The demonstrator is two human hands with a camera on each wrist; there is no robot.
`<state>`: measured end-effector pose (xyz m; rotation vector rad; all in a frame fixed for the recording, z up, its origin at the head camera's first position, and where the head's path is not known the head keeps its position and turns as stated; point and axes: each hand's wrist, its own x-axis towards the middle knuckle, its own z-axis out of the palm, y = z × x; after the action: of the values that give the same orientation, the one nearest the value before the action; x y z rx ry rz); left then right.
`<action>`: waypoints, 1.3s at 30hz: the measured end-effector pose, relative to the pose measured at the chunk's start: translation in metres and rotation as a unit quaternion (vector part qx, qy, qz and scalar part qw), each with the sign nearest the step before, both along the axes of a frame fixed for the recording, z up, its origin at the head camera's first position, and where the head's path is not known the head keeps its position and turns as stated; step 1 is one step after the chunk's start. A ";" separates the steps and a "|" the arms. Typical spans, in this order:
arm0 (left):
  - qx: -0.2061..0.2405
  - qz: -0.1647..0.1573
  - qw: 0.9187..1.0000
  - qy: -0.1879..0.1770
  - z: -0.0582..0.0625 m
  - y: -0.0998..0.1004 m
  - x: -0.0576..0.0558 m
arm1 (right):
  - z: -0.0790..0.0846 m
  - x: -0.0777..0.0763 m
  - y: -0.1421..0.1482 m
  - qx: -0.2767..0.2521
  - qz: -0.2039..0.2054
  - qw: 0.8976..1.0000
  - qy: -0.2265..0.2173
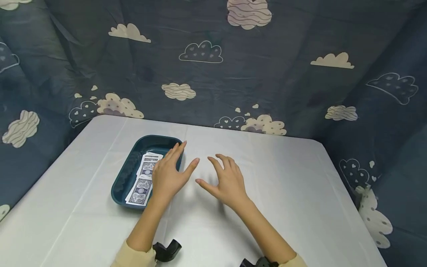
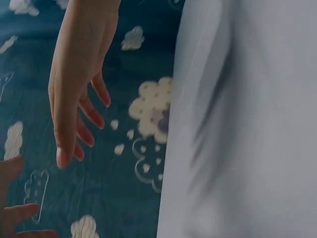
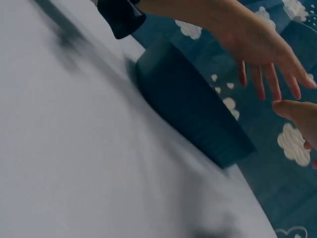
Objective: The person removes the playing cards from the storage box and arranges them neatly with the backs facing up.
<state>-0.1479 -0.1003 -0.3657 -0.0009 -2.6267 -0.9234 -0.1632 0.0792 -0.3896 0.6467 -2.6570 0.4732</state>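
Plainly set toward the left half of the white table [image 1: 283, 193]: a dark teal tray [image 1: 124, 177], oblong, long axis running from the near edge away toward the cloud-print backdrop [image 1: 267, 74], leaning slightly rightward at its far end. Inside, playing cards [image 1: 144, 180], face down, patterned backs up, fanned in an overlapping row along that same axis, near card close to the tray's near rim, far card short of the far rim.

Over the tray's right rim, left hand [image 1: 166, 174], palm down, fingers straight and together, pointing away toward the far corner of the tray, thumb spread to the right; whether touching cards or rim, cannot tell. Just beside it on the right, right hand [image 1: 228, 181], above bare tablecloth, fingers loosely spread and slightly bent, holding nothing, thumb reaching toward the left thumb, a small gap between.

Wide bare cloth to the right of both hands and at the far side; narrower strip between tray and left table edge. Backdrop close behind the far edge and along both sides.
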 end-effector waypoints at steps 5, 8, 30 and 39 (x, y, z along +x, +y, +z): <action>0.012 0.036 0.999 -0.022 0.000 -0.029 -0.004 | 0.005 -0.002 -0.022 -0.012 0.020 1.000 0.016; 0.026 0.064 0.997 -0.035 0.000 -0.046 -0.006 | 0.007 -0.003 -0.035 -0.013 0.031 0.999 0.015; 0.032 0.130 0.970 -0.202 -0.022 -0.129 -0.016 | -0.012 0.003 -0.146 0.150 0.152 0.977 -0.017; 0.043 0.148 0.971 -0.183 -0.021 -0.143 -0.013 | -0.027 -0.004 -0.192 0.250 0.131 0.956 -0.075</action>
<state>-0.1609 -0.2434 -0.3868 0.6213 -2.8002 -1.0060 -0.1669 -0.1130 -0.4162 1.1616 -2.8635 -0.1058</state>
